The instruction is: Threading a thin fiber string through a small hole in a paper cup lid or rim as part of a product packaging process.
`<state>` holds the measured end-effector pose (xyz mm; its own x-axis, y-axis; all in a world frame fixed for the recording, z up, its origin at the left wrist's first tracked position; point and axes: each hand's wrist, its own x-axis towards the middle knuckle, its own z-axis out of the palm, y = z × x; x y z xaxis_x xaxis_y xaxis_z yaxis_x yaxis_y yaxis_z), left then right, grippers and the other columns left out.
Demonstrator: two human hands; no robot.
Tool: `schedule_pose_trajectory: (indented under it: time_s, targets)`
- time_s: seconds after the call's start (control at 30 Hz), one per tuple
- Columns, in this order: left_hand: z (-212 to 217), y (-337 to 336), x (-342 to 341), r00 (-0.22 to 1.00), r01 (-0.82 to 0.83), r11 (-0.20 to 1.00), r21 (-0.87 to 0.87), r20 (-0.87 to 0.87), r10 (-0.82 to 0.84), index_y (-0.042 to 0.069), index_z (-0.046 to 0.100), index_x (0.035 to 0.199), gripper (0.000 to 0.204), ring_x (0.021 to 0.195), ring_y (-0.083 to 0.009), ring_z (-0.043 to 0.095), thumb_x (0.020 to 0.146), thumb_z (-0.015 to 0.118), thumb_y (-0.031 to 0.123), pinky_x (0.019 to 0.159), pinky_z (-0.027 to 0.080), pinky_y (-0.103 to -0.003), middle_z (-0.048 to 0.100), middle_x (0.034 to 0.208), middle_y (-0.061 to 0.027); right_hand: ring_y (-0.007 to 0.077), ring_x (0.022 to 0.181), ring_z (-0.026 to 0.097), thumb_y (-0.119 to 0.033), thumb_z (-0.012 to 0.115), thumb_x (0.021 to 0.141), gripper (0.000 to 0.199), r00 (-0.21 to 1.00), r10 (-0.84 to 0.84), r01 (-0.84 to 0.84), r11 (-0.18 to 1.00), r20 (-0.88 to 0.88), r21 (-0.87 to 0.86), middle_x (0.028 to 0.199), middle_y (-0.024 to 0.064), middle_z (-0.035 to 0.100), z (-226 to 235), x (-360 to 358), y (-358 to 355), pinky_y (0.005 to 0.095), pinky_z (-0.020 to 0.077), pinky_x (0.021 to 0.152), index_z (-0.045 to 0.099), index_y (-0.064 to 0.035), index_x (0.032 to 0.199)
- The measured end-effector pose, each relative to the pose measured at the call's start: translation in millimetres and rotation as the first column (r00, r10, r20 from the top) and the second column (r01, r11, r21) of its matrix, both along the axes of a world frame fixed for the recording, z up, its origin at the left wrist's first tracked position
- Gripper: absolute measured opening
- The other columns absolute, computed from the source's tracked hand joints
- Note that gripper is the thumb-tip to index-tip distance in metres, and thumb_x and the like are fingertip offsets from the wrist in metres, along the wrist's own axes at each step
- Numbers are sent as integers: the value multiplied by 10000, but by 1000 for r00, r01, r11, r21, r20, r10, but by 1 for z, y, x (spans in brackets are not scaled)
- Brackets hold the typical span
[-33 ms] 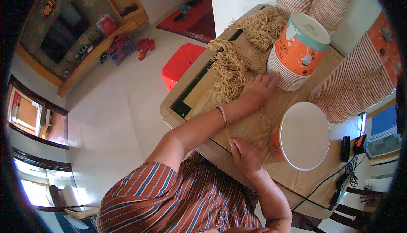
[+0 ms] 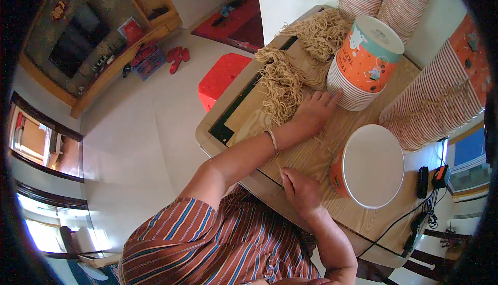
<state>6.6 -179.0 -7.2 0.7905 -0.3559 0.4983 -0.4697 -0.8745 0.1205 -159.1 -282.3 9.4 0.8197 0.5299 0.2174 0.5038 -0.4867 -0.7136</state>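
Note:
My left hand [image 2: 311,114] lies palm down on the wooden table [image 2: 311,155], fingers spread at the edge of a heap of dry tan noodles [image 2: 282,85]. Its fingertips almost touch a stack of white paper bowls [image 2: 347,90] topped by an orange lidded tub [image 2: 368,51]. My right hand [image 2: 301,191] rests near the table's front edge with its fingers curled in; nothing shows in it. Just right of it stands an orange tub with a white lid [image 2: 371,165]. A second noodle heap [image 2: 321,33] lies farther back.
Long stacks of striped paper cups lie along the right [image 2: 430,103] and stand at the back [image 2: 384,0]. Black cables and small chargers [image 2: 425,181] sit at the table's right corner. A red stool [image 2: 220,77] stands on the floor left of the table.

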Motion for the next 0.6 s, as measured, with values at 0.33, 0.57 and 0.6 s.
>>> schedule_pose_trajectory:
  time_s: [0.33, 0.57, 0.6]
  targets:
    - [1, 5, 3, 996, 39, 999, 21, 79, -41, 68, 328, 1433, 698, 979, -318, 525, 781, 570, 128, 816, 469, -425, 523, 1089, -154, 340, 822, 658, -158, 588, 904, 153, 999, -6, 6, 1000, 46, 19, 931, 166, 670, -9, -2, -1, 400, 532, 698, 635, -47, 999]
    - [12, 12, 7, 969, 94, 991, 96, 221, -114, 9, 459, 1322, 557, 1033, -304, 508, 785, 550, 127, 890, 438, -415, 512, 1139, -143, 342, 817, 656, -164, 592, 903, 155, 1000, -11, 10, 998, -21, -55, 924, 166, 668, -1, -1, 0, 410, 526, 703, 635, -56, 1004]
    - [10, 13, 10, 965, 112, 989, 101, 226, -132, -1, 470, 1305, 542, 1063, -306, 499, 784, 549, 128, 915, 429, -419, 507, 1160, -147, 344, 816, 654, -167, 591, 904, 157, 1000, -10, 10, 999, -11, -38, 922, 167, 667, -1, -2, 0, 413, 524, 703, 634, -56, 1006]
